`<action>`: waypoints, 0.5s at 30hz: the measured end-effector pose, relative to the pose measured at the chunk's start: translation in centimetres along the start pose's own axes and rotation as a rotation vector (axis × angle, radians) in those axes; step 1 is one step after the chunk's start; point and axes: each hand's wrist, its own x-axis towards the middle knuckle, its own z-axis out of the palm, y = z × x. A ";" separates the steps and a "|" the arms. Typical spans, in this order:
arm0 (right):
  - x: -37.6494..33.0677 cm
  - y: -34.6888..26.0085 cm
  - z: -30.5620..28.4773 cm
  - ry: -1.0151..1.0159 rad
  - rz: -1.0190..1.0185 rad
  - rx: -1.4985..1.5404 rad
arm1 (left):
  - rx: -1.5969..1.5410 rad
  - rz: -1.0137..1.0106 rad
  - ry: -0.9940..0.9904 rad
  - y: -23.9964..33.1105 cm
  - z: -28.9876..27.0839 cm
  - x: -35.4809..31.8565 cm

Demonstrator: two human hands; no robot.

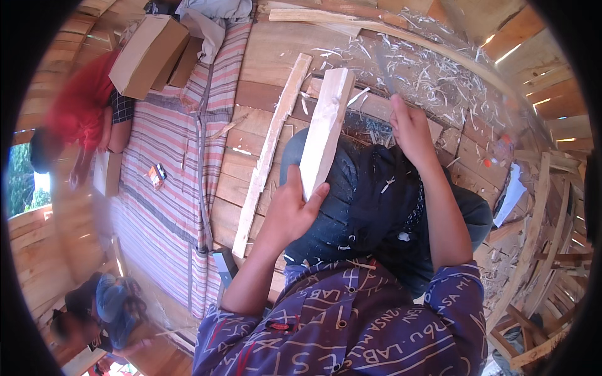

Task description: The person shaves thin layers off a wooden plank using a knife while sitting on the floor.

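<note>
Squared wood billet [326, 131] over L knee [293, 151], prob. stiff + fairly light, edges maybe splintery; L hand [287, 212] clamped on near end, best hold, R hand [412, 130] wrapped round knife [384, 70], blade blurred.

Shavings [448, 78] on floorboards [269, 50] suggest a woodworking space.

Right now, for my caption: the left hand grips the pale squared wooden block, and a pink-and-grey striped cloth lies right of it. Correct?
No: the head view shows the striped cloth left of the wooden block, which the left hand does grip.
</note>
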 end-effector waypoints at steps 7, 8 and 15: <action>-2.5 -4.5 1.0 -0.025 -0.583 -0.910 | 0.135 0.078 0.100 -0.4 0.7 -0.4; -1.2 -4.1 0.6 0.007 -0.620 -0.960 | 0.121 0.070 0.092 -0.1 0.6 -0.3; 1.2 -1.3 0.6 0.172 -0.766 -0.912 | 0.146 0.008 0.094 1.5 0.2 0.3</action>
